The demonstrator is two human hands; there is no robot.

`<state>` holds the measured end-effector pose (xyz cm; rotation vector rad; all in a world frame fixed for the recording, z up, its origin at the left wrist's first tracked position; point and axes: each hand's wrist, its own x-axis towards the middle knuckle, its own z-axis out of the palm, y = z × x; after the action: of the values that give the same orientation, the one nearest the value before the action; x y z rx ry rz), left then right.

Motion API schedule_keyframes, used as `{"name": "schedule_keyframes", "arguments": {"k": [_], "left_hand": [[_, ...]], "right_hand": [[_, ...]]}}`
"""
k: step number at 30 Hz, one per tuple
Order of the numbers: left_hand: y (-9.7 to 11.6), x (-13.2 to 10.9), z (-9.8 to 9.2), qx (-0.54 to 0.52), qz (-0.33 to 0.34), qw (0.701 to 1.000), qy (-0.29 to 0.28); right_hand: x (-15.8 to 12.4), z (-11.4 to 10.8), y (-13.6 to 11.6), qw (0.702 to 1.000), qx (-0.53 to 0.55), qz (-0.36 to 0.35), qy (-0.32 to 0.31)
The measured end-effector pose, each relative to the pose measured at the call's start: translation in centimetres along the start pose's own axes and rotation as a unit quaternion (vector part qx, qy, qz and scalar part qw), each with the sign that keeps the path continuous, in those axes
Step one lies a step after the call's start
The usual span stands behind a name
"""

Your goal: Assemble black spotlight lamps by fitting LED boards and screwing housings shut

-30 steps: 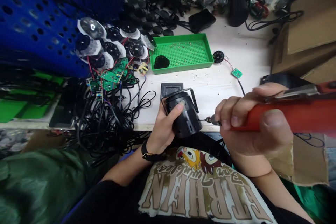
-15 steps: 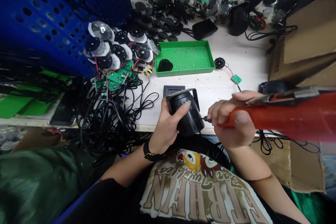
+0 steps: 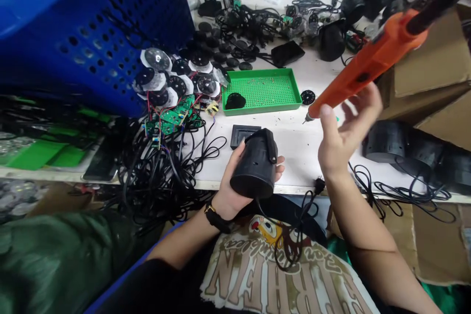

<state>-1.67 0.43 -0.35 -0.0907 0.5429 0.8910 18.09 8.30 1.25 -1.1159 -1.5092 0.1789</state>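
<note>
Your left hand (image 3: 235,181) cradles one black cylindrical housing (image 3: 255,164) upright above the white workbench (image 3: 294,157), palm against its side and fingertips (image 3: 280,161) curling round the far side, so the housing has a firm hold on it. Your right hand (image 3: 342,127) is open, its fingers spread wide and gripping nothing. One orange electric screwdriver (image 3: 368,61) slants across just above that hand, its bit pointing down toward the bench and a black cord rising from its rear end out of view; you cannot tell whether your thumb touches it. Ahead of you sits one green plastic tray (image 3: 262,110) holding small screws and a dark piece that is hard to make out. One black disc (image 3: 308,97) lies just beside the tray, and one black square frame (image 3: 245,136) lies near the housing. To your right are three more black housings (image 3: 419,152), the last cut off by the frame edge. To the left, roughly seven black speaker discs (image 3: 177,86) overlap on white paper; the green circuit boards (image 3: 172,120) below them are too tangled in black cables (image 3: 158,171) to count. One power plug (image 3: 319,185) rests at the bench edge.
</note>
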Motion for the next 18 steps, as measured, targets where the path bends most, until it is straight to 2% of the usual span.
{"name": "schedule_keyframes", "arguments": {"k": [2,3,4,6,7,9,11,14,15,16,18], "left_hand": [[0.0,0.2,0.0,0.005,-0.008,1.0,-0.008],[-0.1,0.2,0.1,0.02,-0.011,1.0,-0.008],[-0.1,0.2,0.2,0.044,-0.011,0.999,-0.004],[-0.4,0.0,0.3,0.118,0.015,0.993,0.025],[-0.5,-0.2,0.3,0.162,0.045,0.985,0.049],[-0.9,-0.8,0.3,0.247,0.12,0.956,0.1],[-1.1,-1.5,0.2,0.318,0.177,0.922,0.132],[-1.0,-2.2,-0.2,0.404,0.218,0.881,0.116],[-0.9,-2.2,-0.3,0.426,0.224,0.87,0.106],[-0.8,-2.2,-0.4,0.445,0.226,0.861,0.101],[-0.7,-1.8,-0.4,0.479,0.235,0.84,0.102]], "right_hand": [[-1.5,-0.6,-1.2,0.996,-0.01,-0.045,0.075],[-2.1,-0.9,-1.8,0.996,0.011,-0.053,0.069],[-2.6,-1.0,-2.5,0.998,0.044,-0.043,0.016],[-3.4,-1.2,-3.5,0.981,0.123,0.047,-0.144],[-3.6,-1.2,-3.8,0.957,0.159,0.117,-0.214],[-4.0,-0.9,-4.1,0.899,0.226,0.24,-0.29],[-4.3,-0.6,-3.9,0.847,0.298,0.322,-0.3],[-4.7,-0.3,-3.4,0.77,0.422,0.404,-0.256],[-4.8,-0.4,-3.4,0.753,0.446,0.419,-0.241],[-4.8,-0.6,-3.7,0.749,0.452,0.426,-0.229],[-4.8,-1.4,-4.5,0.778,0.422,0.413,-0.216]]}}
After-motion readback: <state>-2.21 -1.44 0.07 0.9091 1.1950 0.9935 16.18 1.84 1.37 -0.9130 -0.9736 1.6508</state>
